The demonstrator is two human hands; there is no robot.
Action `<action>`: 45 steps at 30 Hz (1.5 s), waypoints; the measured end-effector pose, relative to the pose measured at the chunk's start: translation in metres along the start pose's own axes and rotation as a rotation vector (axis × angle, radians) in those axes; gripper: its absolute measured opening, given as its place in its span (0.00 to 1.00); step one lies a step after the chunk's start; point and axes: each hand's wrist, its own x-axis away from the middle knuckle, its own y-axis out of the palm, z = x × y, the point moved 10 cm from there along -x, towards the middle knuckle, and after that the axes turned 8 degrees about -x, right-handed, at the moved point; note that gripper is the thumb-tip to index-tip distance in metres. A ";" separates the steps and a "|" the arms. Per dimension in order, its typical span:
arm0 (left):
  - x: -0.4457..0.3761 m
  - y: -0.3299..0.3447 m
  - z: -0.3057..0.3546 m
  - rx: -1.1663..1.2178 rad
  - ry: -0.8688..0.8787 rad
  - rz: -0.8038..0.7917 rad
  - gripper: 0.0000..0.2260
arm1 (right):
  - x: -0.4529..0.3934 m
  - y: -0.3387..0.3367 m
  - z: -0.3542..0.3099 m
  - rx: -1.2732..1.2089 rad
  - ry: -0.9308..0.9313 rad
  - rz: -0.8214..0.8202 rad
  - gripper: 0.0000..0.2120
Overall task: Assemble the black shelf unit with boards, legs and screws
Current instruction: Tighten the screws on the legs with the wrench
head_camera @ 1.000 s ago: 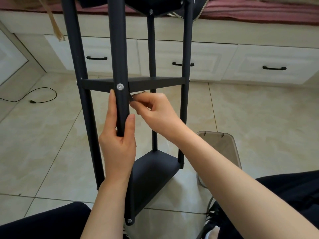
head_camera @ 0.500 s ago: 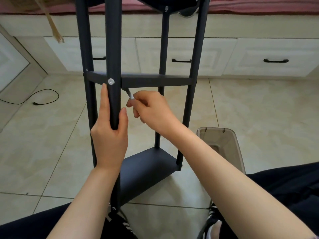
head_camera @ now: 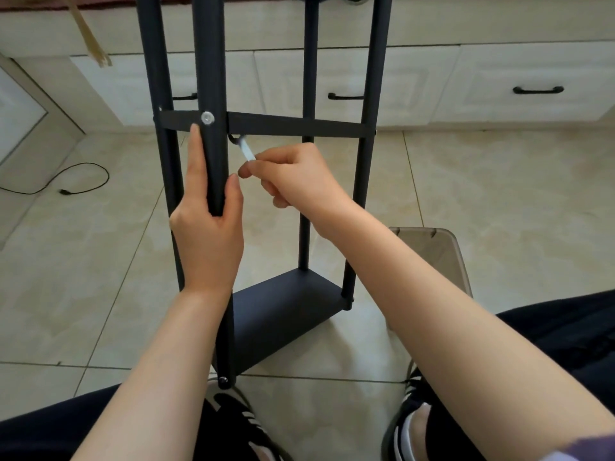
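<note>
- My left hand (head_camera: 208, 224) stays wrapped round the near leg (head_camera: 213, 161) of the shelf unit (head_camera: 296, 128), thumb at 3 o'clock of the tube, index finger reaching up to just below the silver screw head (head_camera: 207, 118).
- My right hand (head_camera: 296, 178) pinches a small Allen key (head_camera: 245, 150); since a second ago it has drawn back toward 4 o'clock, so the key's bent tip now shows under the middle board (head_camera: 293, 125).
- I judge that screw nearly tight; the bottom board (head_camera: 286, 311) sits at 6 o'clock.
</note>
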 end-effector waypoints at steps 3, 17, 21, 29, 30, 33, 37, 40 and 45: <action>-0.001 0.002 0.002 0.003 0.007 -0.019 0.26 | -0.004 0.004 -0.005 -0.005 0.002 -0.035 0.09; -0.002 0.000 0.003 0.036 0.022 -0.004 0.26 | -0.009 0.013 -0.005 0.022 -0.010 0.005 0.09; -0.002 0.003 0.005 0.042 0.029 -0.008 0.26 | -0.009 0.009 -0.004 0.002 -0.023 0.022 0.09; 0.000 0.003 0.005 0.038 0.052 0.002 0.26 | -0.005 0.005 -0.007 -0.003 0.000 0.036 0.09; 0.000 0.004 0.004 0.039 0.051 0.001 0.26 | -0.006 0.004 -0.009 0.017 -0.009 0.040 0.10; 0.001 0.006 0.001 0.050 0.023 -0.010 0.26 | -0.007 0.000 -0.020 0.156 -0.125 0.111 0.11; 0.000 0.004 0.002 0.058 0.002 -0.009 0.26 | -0.007 -0.001 -0.021 0.192 -0.186 0.155 0.11; 0.000 0.006 0.004 0.067 -0.003 -0.022 0.26 | -0.005 -0.003 -0.018 0.198 -0.225 0.176 0.11; 0.000 0.004 0.005 0.061 -0.005 -0.021 0.26 | -0.004 -0.005 -0.014 0.165 -0.239 0.205 0.10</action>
